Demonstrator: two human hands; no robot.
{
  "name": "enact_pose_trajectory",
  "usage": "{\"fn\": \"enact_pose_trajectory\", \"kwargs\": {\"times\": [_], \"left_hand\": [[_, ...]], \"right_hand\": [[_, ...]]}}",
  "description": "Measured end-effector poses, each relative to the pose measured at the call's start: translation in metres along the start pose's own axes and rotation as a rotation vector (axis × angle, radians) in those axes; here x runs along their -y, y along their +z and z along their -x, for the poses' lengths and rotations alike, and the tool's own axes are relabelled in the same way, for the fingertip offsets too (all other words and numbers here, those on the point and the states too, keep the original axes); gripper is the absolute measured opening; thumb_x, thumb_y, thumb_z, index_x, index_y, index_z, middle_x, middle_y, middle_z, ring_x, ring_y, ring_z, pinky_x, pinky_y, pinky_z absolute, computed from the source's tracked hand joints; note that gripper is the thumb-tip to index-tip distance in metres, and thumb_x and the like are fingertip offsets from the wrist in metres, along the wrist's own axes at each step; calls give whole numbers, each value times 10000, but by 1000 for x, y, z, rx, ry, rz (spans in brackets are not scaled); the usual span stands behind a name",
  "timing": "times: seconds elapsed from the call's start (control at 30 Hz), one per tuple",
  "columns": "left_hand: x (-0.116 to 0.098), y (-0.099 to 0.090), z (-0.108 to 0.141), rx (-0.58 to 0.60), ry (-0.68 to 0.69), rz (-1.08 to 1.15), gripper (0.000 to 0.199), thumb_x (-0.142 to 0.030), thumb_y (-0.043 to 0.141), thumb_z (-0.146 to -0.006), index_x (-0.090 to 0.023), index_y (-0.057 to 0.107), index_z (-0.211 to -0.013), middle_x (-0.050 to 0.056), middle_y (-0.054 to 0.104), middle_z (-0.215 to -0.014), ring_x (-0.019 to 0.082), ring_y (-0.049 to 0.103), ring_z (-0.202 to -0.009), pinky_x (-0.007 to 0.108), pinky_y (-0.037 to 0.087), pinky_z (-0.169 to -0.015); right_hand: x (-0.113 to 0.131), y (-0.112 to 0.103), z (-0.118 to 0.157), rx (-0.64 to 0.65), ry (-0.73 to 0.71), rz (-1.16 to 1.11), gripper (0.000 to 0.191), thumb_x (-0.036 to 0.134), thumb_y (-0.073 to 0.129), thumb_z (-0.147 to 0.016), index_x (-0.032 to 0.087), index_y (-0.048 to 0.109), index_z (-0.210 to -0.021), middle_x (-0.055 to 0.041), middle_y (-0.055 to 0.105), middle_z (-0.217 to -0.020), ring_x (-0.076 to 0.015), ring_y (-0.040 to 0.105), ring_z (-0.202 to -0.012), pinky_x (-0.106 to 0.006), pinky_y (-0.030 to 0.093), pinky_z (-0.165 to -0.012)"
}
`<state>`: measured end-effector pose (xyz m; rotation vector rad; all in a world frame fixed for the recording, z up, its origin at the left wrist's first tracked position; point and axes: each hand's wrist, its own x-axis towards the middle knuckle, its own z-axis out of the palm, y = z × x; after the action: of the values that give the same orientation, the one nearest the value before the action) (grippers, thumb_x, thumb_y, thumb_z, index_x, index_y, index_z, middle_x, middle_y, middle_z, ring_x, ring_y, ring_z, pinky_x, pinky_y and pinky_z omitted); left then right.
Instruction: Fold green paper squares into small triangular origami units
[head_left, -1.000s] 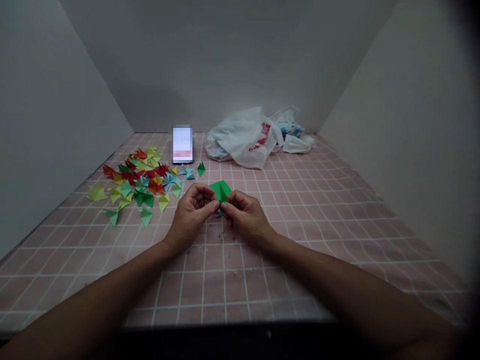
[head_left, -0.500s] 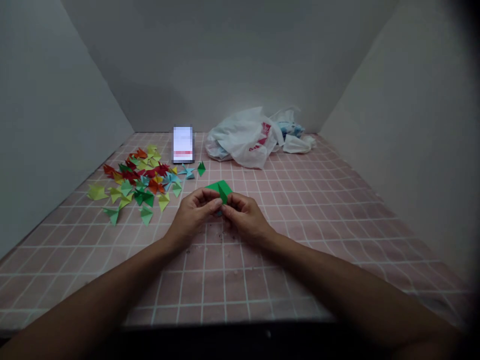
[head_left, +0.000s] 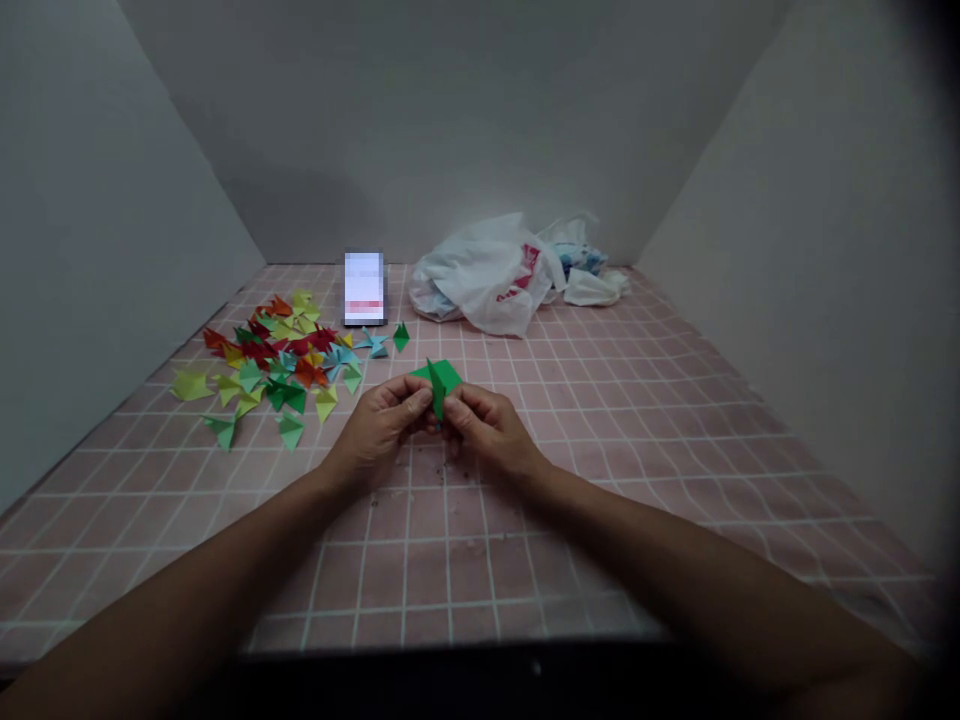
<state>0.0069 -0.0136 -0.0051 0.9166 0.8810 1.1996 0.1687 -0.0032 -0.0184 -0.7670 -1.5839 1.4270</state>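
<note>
Paper (head_left: pixel 439 382), green and folded into a pointed shape, is pinched between the hands just above the counter (head_left: pixel 465 560). The left hand (head_left: pixel 379 425) is closed on the left side of the piece, with thumb and fingers bent inward. The right hand (head_left: pixel 487 430) is closed on the right side, with fingers curled. Both grips are narrow, and the hands nearly meet at the paper. The fingers hide part of the fold, so its inner state cannot be confirmed.

Risks noted: a slack pinch could let the paper drop, and if it landed in the pile of paper pieces (head_left: pixel 262 365) beyond and to the left of the left hand, it would be hard to pick out from the other green pieces. Excess finger pressure could crease or tear the thin point standing up from the fold. A wide swing of the left forearm (head_left: pixel 225 540) could scatter the nearest pieces. Paper specks (head_left: pixel 457 470) lie on the counter directly below the hands and could cling to the paper if it is set down there. A dark green piece (head_left: pixel 401 336) and a pale blue piece (head_left: pixel 373 343) lie beyond the hands, near a phone (head_left: pixel 364 290) with a blurred screen, and careless reaching could shift them. A white plastic bag (head_left: pixel 480 275) lies well beyond the hands and presents no direct hazard. Dim lighting could hide a misaligned edge.
</note>
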Motion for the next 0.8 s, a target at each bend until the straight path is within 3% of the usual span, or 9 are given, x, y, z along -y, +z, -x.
{"fn": "enact_pose_trajectory", "kwargs": {"times": [0.1, 0.27, 0.5, 0.67, 0.8], "left_hand": [[0, -2, -1, 41, 10, -21, 319, -393, 872, -697, -161, 659, -747, -13, 614, -644, 106, 554, -587, 230, 466, -588], [3, -6, -2, 72, -19, -50, 296, -391, 847, -737, -165, 656, -757, -7, 601, -650, 111, 540, -585, 233, 451, -578], [6, -8, -3, 114, -21, -42, 302, -414, 827, -757, -173, 646, -771, 4, 601, -677, 140, 559, -603, 272, 483, -590], [3, -6, -3, 107, 10, -138, 303, -412, 813, -769, -165, 639, -757, -6, 598, -674, 123, 557, -605, 251, 470, -602], [3, -3, 0, 17, 167, -308, 250, -343, 811, -753, -168, 642, -812, -20, 609, -683, 113, 556, -608, 226, 454, -581]], "right_hand": [[0, -4, -4, -4, -26, -137, 349, 514, 589, -931, 196, 545, -793, 29, 589, -685, -84, 531, -501, -231, 439, -490], [-3, -3, -5, 7, 30, -283, 300, 465, 701, -871, 200, 562, -846, 41, 624, -702, -75, 542, -478, -213, 472, -470], [-8, 0, -5, -4, 75, -365, 317, 483, 699, -861, 205, 547, -868, 50, 630, -688, -73, 544, -456, -209, 490, -453], [-7, 0, -5, -49, 31, -259, 266, 431, 686, -856, 209, 539, -854, 49, 614, -672, -76, 533, -477, -204, 461, -450], [-6, 2, -3, -144, 0, -84, 217, 317, 662, -845, 212, 500, -744, 61, 523, -618, -78, 484, -473, -211, 404, -437]]}}
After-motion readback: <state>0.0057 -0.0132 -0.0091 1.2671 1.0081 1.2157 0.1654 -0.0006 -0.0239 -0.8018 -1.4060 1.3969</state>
